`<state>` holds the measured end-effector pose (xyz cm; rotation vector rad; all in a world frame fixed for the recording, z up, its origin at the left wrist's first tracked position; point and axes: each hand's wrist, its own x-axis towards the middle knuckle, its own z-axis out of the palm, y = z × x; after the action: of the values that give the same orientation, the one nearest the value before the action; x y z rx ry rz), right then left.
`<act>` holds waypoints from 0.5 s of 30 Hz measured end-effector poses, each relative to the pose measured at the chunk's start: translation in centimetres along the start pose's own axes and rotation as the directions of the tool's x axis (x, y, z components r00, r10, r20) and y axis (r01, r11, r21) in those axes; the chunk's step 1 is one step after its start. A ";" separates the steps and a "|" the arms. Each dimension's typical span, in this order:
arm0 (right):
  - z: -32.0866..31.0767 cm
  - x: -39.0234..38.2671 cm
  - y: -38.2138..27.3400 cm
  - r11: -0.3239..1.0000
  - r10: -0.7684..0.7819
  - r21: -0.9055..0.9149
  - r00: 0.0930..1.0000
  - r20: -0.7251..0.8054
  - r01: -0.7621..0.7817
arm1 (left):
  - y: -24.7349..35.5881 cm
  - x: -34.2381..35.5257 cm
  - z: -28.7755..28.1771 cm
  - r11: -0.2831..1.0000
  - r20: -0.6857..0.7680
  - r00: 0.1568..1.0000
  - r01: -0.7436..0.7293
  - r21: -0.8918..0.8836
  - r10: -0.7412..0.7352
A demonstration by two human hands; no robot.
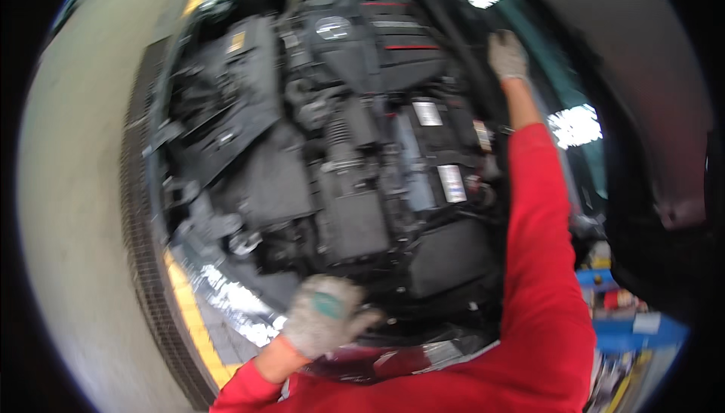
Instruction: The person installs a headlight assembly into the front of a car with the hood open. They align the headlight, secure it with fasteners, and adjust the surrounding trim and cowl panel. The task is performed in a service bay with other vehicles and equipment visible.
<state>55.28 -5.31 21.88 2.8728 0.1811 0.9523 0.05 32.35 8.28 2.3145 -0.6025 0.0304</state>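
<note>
My left hand (328, 315), in a pale knitted glove with a green patch, is open, thumb out, over the near edge of the engine bay, beside the black airbox (351, 228). I cannot tell whether it touches anything. My right arm reaches along the right side to the windscreen's base, where my gloved right hand (507, 56) is at the dark cowl strip (453, 16); blur hides whether its fingers grip it. Between them lie the black engine cover (377, 50) with red accents and the battery (423, 156) with white labels.
A raised panel (657, 73) curves along the right. A blue cart (653, 330) with assorted items stands at the lower right. On the left are the floor (68, 186), a long grate (140, 186) and a yellow strip (185, 300). The car's front edge (162, 186) runs beside them.
</note>
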 end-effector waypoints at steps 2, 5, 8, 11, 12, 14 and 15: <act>-0.6 -0.3 5.8 0.968 0.240 0.060 0.970 0.046 -0.242 | -2.1 1.0 -0.8 0.990 -0.042 0.998 0.047 0.130 -0.042; -1.6 -1.0 9.1 0.910 0.397 0.067 0.906 0.150 -0.409 | -4.1 1.7 -0.7 0.960 0.080 0.985 0.129 0.247 -0.153; -1.4 -1.2 8.4 0.926 0.378 -0.088 0.884 0.276 -0.368 | -4.6 1.8 0.2 0.950 0.139 0.959 0.210 0.230 -0.246; -0.5 0.2 7.6 0.924 0.382 -0.146 0.868 0.316 -0.354 | -4.9 1.9 0.6 0.948 0.127 0.956 0.233 0.217 -0.265; -0.1 0.8 7.5 0.931 0.364 -0.158 0.869 0.337 -0.328 | -5.0 1.9 0.5 0.948 0.119 0.960 0.224 0.226 -0.255; 0.9 2.2 7.6 0.936 0.349 -0.189 0.860 0.373 -0.298 | -5.1 2.2 0.2 0.942 0.189 0.936 0.254 0.218 -0.296; 1.3 2.8 7.6 0.935 0.348 -0.209 0.854 0.387 -0.287 | -5.1 2.4 0.1 0.938 0.204 0.930 0.258 0.232 -0.306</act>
<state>58.95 -12.46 23.55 2.9323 -0.3989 0.3346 4.40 34.45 5.37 2.6047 -0.3867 -0.3419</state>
